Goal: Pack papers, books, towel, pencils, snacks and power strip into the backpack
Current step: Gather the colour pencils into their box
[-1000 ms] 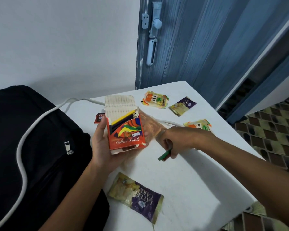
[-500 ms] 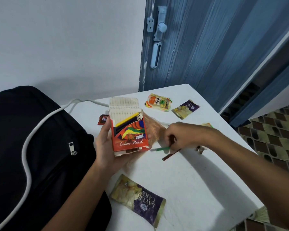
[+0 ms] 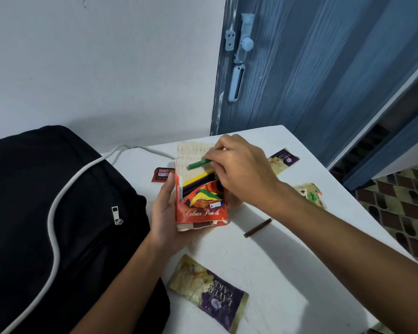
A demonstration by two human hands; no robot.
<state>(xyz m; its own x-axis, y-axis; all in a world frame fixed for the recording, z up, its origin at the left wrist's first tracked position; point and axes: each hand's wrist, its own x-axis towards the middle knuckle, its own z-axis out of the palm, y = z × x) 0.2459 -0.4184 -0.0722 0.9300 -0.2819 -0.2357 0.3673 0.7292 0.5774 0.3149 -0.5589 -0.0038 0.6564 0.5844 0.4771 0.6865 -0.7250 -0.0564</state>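
Gripping the Colour Pencils box [image 3: 201, 205] in my left hand [image 3: 165, 213], my right hand [image 3: 239, 169] pinches a green pencil [image 3: 198, 163] just above its open top. Right of that grip a brown pencil [image 3: 258, 227] lies on the white table [image 3: 275, 261]; the black backpack [image 3: 46, 213] sits left, a blue door [image 3: 311, 68] beyond.

Left hand [image 3: 165, 213] grips the orange pencil box [image 3: 202, 201] upright, flap open, yellow and dark pencils showing inside; right hand [image 3: 239, 169] sits just above the box mouth, pinching a green pencil [image 3: 199, 163] over the flap; a brown pencil [image 3: 257, 227] lies loose on the white surface [image 3: 275, 273], right of the box; a purple cake snack [image 3: 209, 292] lies below the box; the black backpack [image 3: 46, 213] is left of it, a white cable [image 3: 56, 213] across it.
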